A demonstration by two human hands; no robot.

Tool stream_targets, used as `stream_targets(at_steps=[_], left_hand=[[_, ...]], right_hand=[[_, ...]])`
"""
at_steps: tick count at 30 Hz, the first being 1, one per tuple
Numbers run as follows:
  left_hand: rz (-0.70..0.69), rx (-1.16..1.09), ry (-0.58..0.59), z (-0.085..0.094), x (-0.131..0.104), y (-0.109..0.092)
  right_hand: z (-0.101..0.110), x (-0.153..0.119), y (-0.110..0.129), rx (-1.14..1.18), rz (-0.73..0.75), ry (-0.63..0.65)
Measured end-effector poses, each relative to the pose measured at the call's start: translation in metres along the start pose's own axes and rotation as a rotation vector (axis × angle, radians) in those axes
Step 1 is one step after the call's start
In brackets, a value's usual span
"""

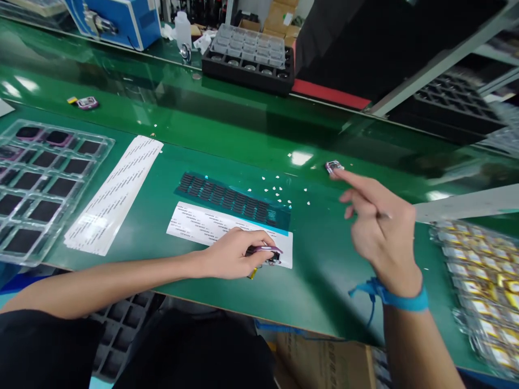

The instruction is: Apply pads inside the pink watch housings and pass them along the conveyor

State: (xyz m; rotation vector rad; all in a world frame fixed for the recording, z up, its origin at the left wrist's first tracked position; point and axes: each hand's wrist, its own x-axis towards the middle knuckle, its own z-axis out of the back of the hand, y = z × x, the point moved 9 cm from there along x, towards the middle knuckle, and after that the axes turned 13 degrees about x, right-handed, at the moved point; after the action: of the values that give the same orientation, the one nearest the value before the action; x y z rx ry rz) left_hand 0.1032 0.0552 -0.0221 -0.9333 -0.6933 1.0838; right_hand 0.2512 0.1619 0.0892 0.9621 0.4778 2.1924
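Observation:
My left hand [235,253] is closed around a purple-framed smartwatch case [265,249] above a white printed sheet [203,224]. The case is tilted and shows electronic parts inside; a small yellow flex piece [253,273] hangs below it. My right hand [375,216] is raised over the green bench with its index finger stretched out and the other fingers curled. A thin, greyish metallic tip [384,215] shows at this hand; most of it is hidden. Just beyond the index fingertip lies another small purple-rimmed watch part [334,167]. A blue sheet of black adhesive pieces [227,197] lies behind the white sheet.
On the left are a clear tray [107,141] of dark-screened watch parts and a stack of white strips [117,189]. White bits [278,189] are scattered mid-bench. A tray of yellow-and-white parts [482,270] sits at right. Another watch part [87,102] lies far left.

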Motion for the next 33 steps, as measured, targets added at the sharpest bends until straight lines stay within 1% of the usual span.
stream_targets(at_steps=[2,5,7,8,10,11,12,15,17,18,19,21,23,25,28,33], left_hand=[[-0.001,-0.013,-0.011,0.000,0.000,0.000],[0.015,-0.006,-0.011,0.000,-0.001,0.000],[-0.009,0.056,-0.038,0.003,-0.003,-0.005],[-0.043,0.103,-0.062,0.005,-0.004,-0.009],[-0.147,0.201,-0.112,0.007,-0.007,-0.020],[-0.209,0.238,-0.139,0.009,-0.009,-0.026],[-0.272,0.270,-0.172,0.010,-0.012,-0.032],[-0.470,0.413,-0.286,0.016,-0.021,-0.050],[-0.598,0.555,-0.331,0.015,-0.027,-0.060],[-0.638,0.620,-0.333,0.013,-0.029,-0.063],[-0.653,0.672,-0.321,0.012,-0.028,-0.063],[-0.611,0.743,-0.268,0.009,-0.024,-0.058],[-0.550,0.791,-0.202,0.005,-0.018,-0.051],[-0.520,0.825,-0.151,0.000,-0.015,-0.045],[-0.517,0.846,-0.113,-0.005,-0.014,-0.042],[-0.507,0.845,-0.083,-0.006,-0.013,-0.040]], right_hand=[[0.005,-0.027,0.017,-0.027,0.005,0.004],[0.014,-0.057,0.029,0.022,-0.029,-0.050],[0.013,-0.070,0.020,0.113,-0.127,-0.051],[0.007,-0.075,0.012,0.193,-0.209,-0.018],[-0.008,-0.083,-0.005,0.372,-0.367,0.075],[-0.014,-0.085,-0.010,0.419,-0.411,0.100],[-0.016,-0.085,-0.013,0.427,-0.426,0.106],[-0.018,-0.080,-0.014,0.423,-0.385,0.115],[-0.028,-0.081,-0.015,0.561,-0.407,0.197],[-0.034,-0.082,-0.016,0.651,-0.432,0.245],[-0.039,-0.085,-0.018,0.720,-0.466,0.279],[-0.047,-0.089,-0.025,0.756,-0.531,0.313],[-0.052,-0.093,-0.033,0.699,-0.577,0.318],[-0.055,-0.094,-0.038,0.634,-0.605,0.302],[-0.056,-0.094,-0.040,0.602,-0.621,0.265],[-0.061,-0.093,-0.037,0.655,-0.638,0.265]])
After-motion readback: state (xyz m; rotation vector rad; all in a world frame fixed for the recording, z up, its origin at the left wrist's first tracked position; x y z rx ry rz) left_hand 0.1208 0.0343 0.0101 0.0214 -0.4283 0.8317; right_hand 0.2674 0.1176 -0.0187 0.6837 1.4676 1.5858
